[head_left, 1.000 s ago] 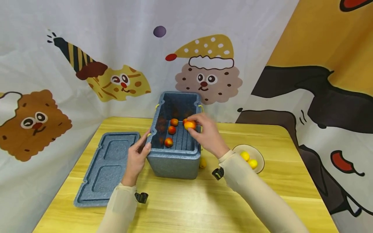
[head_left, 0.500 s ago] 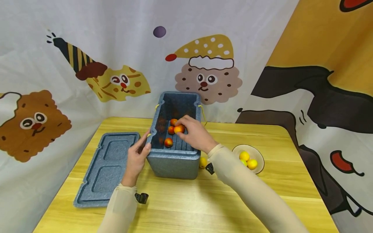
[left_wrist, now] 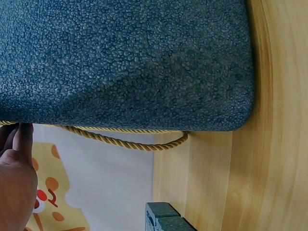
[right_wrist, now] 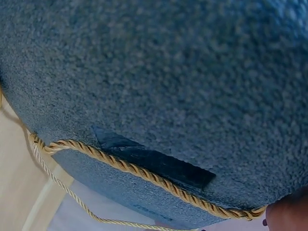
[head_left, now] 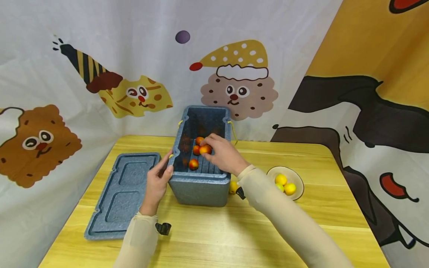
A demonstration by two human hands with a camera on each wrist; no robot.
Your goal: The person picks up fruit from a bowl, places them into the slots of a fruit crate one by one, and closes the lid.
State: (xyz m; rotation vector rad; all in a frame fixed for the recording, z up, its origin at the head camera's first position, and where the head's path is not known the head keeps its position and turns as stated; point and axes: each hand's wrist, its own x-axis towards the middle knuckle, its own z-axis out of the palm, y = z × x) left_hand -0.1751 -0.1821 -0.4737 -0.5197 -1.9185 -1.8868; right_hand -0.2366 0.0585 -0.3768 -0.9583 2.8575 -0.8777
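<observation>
A blue-grey foam box stands lidless on the table, with several red-orange round fruits on its ribbed floor. Over the right wall reaches my right hand, and its thumb and fingers pinch an orange-red round fruit inside the box. At the box's front left corner, my left hand rests against the outer wall, thumb and fingers fairly straight near the rim. In the left wrist view, the fingers of that hand touch the wall beside a twisted yellow rope. The right wrist view shows the other side's rope handle.
The box's lid lies flat at the left of the table. To the right stands a pale bowl with several yellow round fruits. Another yellow fruit lies against the box's right side. A printed curtain hangs behind.
My right hand has moved left and down into the box with the orange-red fruit, then stayed nearly still over the last half second. The left hand has not moved.
</observation>
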